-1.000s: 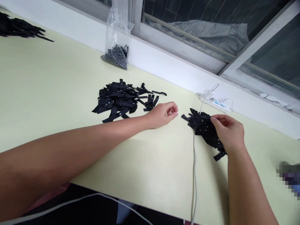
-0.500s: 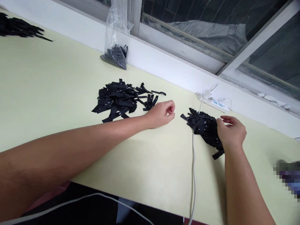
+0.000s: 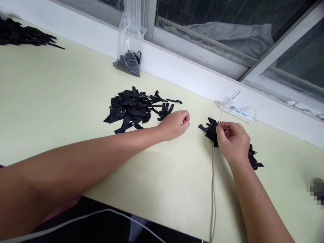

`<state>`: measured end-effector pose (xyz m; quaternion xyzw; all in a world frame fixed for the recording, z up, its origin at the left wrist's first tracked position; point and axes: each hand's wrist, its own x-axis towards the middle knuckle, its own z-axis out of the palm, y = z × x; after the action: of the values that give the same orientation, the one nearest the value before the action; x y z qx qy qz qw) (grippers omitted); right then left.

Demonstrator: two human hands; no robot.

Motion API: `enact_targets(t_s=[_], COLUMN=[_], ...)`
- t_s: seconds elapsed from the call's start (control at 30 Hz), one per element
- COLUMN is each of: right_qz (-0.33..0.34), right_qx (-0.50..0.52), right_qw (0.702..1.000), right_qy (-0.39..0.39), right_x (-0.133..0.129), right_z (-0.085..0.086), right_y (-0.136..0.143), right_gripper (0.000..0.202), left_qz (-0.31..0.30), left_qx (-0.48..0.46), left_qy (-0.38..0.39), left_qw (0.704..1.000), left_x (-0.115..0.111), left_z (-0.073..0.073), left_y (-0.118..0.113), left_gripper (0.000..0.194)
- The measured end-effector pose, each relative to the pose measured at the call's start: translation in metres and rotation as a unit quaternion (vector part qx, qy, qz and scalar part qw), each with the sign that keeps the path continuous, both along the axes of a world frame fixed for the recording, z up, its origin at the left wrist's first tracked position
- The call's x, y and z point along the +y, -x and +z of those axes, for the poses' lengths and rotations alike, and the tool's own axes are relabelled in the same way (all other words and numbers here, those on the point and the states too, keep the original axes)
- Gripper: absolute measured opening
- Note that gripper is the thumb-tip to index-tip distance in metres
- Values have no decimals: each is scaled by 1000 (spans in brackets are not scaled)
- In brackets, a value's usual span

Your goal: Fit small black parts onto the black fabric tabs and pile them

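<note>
Short black fabric strips, some with small white marks, lie in a loose pile [image 3: 131, 106] left of the middle of the table. My left hand [image 3: 177, 123] rests just right of that pile with its fingers curled closed; whatever they hold, if anything, is hidden. Over a second pile of black strips [image 3: 211, 133] is my right hand [image 3: 233, 136], its thumb and fingertips pinched together beside the white cable. What lies between those fingertips is too small to make out. The hand covers the middle of this pile.
A clear plastic bag [image 3: 129, 62] with black strips stands against the wall. More black strips [image 3: 22, 33] lie at the far left. A power strip [image 3: 236, 111] sits by the wall, and a white cable [image 3: 214, 189] crosses the pale table [image 3: 162, 182] to its front edge.
My right hand has moved left, from the right part of the second pile to over its middle, near the cable. My left hand has stayed nearly in place, its fingers curled tighter.
</note>
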<state>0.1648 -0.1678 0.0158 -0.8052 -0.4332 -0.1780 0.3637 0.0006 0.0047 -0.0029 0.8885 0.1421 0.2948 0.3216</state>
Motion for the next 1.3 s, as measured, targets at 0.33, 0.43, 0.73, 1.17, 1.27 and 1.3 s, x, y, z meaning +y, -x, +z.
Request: enact_targets(t_s=[0.33, 0.43, 0.73, 1.17, 1.27, 1.3], right_qz=[2, 8, 19, 45, 55, 65], right_qx=[25, 33, 35, 84, 123, 149], right_qw=[999, 999, 998, 995, 990, 986], right_qy=[26, 38, 43, 23, 31, 29], right_x=[-2, -2, 0, 2, 3, 4], right_z=[1, 2, 0, 0, -3, -5], right_y=[4, 5, 5, 14, 14, 14], right_gripper=[19, 18, 18, 27, 30, 32], left_qz=[140, 117, 107, -34, -22, -24], left_qx=[180, 200, 174, -138, -154, -154], left_qy=[-106, -111, -153, 26, 61, 66], left_qw=[968, 967, 967, 990, 986, 986], left_x=[4, 5, 3, -4, -3, -3], left_z=[-19, -19, -15, -10, -11, -11], left_y=[2, 1, 1, -5, -8, -8], left_gripper=[49, 54, 57, 30, 24, 22])
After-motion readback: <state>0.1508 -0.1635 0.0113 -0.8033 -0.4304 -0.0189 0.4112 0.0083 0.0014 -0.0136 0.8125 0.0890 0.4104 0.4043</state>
